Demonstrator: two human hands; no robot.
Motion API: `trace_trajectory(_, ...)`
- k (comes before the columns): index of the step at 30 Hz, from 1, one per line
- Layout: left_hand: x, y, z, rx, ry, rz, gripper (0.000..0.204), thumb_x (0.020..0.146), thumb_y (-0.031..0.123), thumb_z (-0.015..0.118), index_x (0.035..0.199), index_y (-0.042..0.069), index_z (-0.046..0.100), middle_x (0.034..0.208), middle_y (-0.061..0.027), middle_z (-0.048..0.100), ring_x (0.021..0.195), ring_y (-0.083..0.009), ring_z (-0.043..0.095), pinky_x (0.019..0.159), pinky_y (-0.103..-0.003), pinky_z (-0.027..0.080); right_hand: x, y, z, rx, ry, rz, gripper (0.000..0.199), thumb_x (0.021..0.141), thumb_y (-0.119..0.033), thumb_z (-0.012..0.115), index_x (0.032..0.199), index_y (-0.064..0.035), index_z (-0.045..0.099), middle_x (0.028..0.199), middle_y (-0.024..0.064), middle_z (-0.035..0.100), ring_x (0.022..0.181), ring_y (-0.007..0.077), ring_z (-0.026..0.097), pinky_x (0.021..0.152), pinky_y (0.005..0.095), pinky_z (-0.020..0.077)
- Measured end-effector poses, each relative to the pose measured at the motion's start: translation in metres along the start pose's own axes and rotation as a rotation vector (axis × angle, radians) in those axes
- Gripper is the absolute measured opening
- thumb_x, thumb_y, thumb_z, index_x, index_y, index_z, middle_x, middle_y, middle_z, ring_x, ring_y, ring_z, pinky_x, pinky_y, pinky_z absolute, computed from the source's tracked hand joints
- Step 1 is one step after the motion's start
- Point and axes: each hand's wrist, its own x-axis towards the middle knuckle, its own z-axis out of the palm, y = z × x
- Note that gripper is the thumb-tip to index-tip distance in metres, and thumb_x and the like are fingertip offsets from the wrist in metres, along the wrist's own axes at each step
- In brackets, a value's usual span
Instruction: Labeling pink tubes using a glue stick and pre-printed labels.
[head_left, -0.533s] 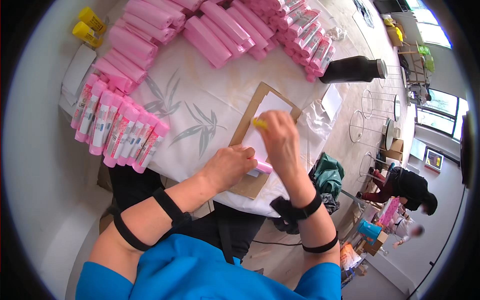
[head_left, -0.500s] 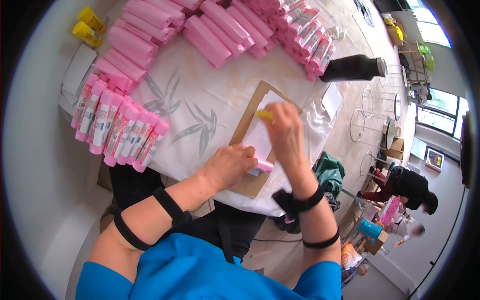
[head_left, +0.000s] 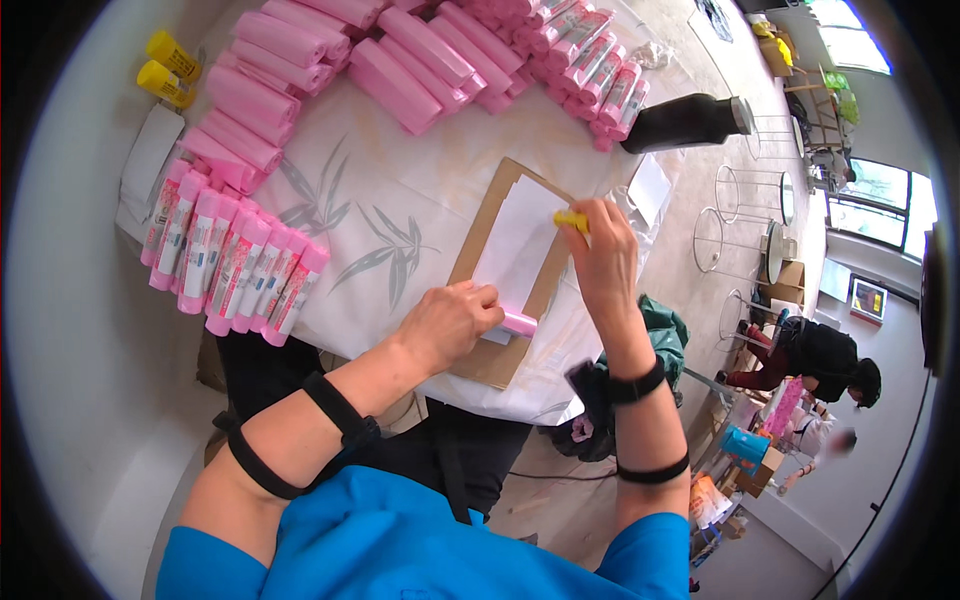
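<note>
My left hand [head_left: 450, 322] is closed on a small pink roll [head_left: 518, 322], apparently of plastic bags, at the near end of a stack of white paper slips [head_left: 515, 235]. These slips lie on a brown board [head_left: 490, 368] near the table's front edge. Between the fingers of my right hand [head_left: 608, 250] is a short yellow tube [head_left: 571, 220] that looks like a glue stick. It is at the right edge of the paper; whether its tip touches the slips I cannot tell.
Labelled pink rolls [head_left: 235, 265] line the table's left side, and more [head_left: 590, 75] lie at the far right. Unlabelled pink rolls [head_left: 400, 85] are piled between. A black bottle [head_left: 680, 122] lies beyond the board. Two yellow tubes [head_left: 165, 83] stand far left. People work at right.
My right hand has moved right and slightly nearer with the yellow tube, uncovering more of the paper. My left hand stays at the pink roll, shifted slightly left in view.
</note>
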Motion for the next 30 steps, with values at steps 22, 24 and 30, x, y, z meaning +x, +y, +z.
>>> trace_trajectory(22,-0.001,0.002,-0.003,0.015,-0.029,-0.037,0.017,0.076,0.0,0.056,0.087,0.01,0.063,0.094,0.0,0.062,0.089,-0.0212,0.064,0.064,-0.035,0.055,-0.03,0.009,-0.004,0.018,-0.027,0.014,0.025,0.074,-0.001,0.071,0.095,-0.0018,0.057,0.093,0.0157,0.06,0.091,0.0346,0.057,0.078,0.0429,0.0479)
trace_trajectory(24,0.0,0.001,-0.001,0.014,0.007,-0.026,0.013,0.075,0.0,0.057,0.083,0.009,0.062,0.091,-0.0018,0.06,0.086,-0.0223,0.063,0.065,-0.035,0.055,-0.044,-0.003,0.004,0.12,-0.084,-0.058,0.024,0.075,-0.001,0.07,0.095,-0.001,0.058,0.094,0.0163,0.06,0.092,0.0351,0.057,0.078,0.0427,0.0479)
trace_trajectory(30,0.001,0.001,0.0,-0.027,0.054,-0.007,0.009,0.073,0.0,0.057,0.077,0.008,0.059,0.085,-0.0037,0.059,0.083,-0.0235,0.063,0.065,-0.036,0.055,-0.019,0.02,-0.004,0.024,-0.006,0.044,0.022,0.074,-0.002,0.071,0.093,-0.0025,0.059,0.092,0.0144,0.061,0.094,0.0335,0.058,0.08,0.0422,0.0488)
